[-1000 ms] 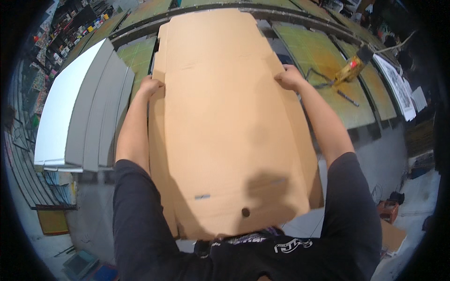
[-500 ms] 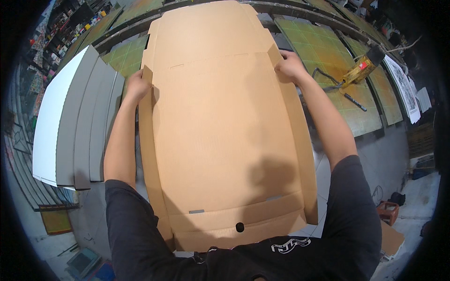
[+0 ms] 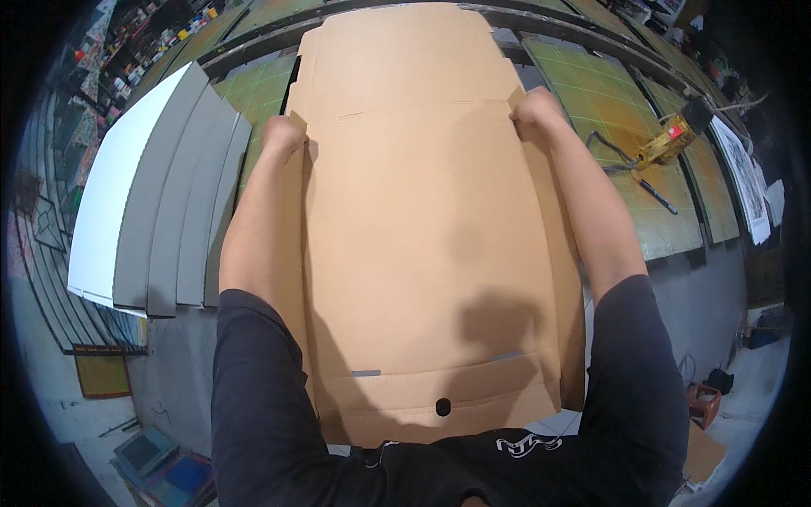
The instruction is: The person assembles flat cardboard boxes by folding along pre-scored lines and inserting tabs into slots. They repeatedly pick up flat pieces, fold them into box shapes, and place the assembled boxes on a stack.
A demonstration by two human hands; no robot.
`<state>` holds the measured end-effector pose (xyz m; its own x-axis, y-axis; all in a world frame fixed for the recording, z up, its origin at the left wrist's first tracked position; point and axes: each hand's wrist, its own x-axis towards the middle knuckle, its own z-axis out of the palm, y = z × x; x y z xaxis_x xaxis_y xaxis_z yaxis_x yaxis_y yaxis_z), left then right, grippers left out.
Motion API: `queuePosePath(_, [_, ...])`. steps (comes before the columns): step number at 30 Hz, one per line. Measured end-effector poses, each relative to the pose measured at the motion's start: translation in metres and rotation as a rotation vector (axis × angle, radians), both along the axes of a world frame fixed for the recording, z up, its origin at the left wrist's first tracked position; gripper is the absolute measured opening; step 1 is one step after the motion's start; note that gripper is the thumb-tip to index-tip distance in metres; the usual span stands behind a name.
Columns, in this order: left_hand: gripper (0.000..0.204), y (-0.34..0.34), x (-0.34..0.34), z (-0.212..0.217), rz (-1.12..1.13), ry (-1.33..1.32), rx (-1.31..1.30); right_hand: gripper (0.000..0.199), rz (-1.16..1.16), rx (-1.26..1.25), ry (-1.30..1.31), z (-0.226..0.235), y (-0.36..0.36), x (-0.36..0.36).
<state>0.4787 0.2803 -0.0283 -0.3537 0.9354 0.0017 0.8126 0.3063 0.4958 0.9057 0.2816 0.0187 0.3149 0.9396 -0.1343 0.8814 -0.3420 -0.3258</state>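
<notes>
A large brown cardboard box blank [image 3: 422,228] stretches away from my body, its long side flaps folded partly up. My left hand [image 3: 285,138] is closed on its left flap, near the crease across the blank. On the opposite side my right hand [image 3: 538,112] grips the right flap at about the same distance. Two slots and a round hole show at the blank's near end. Beneath the flaps, some of my fingers are hidden.
White-and-grey folded cartons [image 3: 160,194] stand at the left. To the right, a yellow heat gun [image 3: 666,145] with a cord and a black marker [image 3: 657,196] lie on a green board [image 3: 604,93]. Printed sheets [image 3: 743,177] hang beyond. A reddish stool [image 3: 703,401] is at lower right.
Both side flaps lean differently, the left one showing less of its face. My left hand has turned over the flap edge. The whole view has shifted slightly to the right.
</notes>
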Motion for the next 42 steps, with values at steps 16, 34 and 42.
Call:
queuePosePath(16, [0.047, -0.200, 0.004, 0.041, -0.228, -0.827, -0.105, 0.048, 0.271, 0.106, 0.521, -0.019, -0.186, 0.029])
queuePosePath(34, [0.034, -0.439, -0.082, -0.007, -0.916, 0.180, 0.286, 0.046, 0.806, 0.487, -0.146, -0.035, -0.453, 0.029])
queuePosePath(42, [0.025, -0.393, -0.086, 0.003, -0.745, -0.749, -0.003, 0.035, 0.732, 0.370, 0.330, -0.028, -0.430, 0.056])
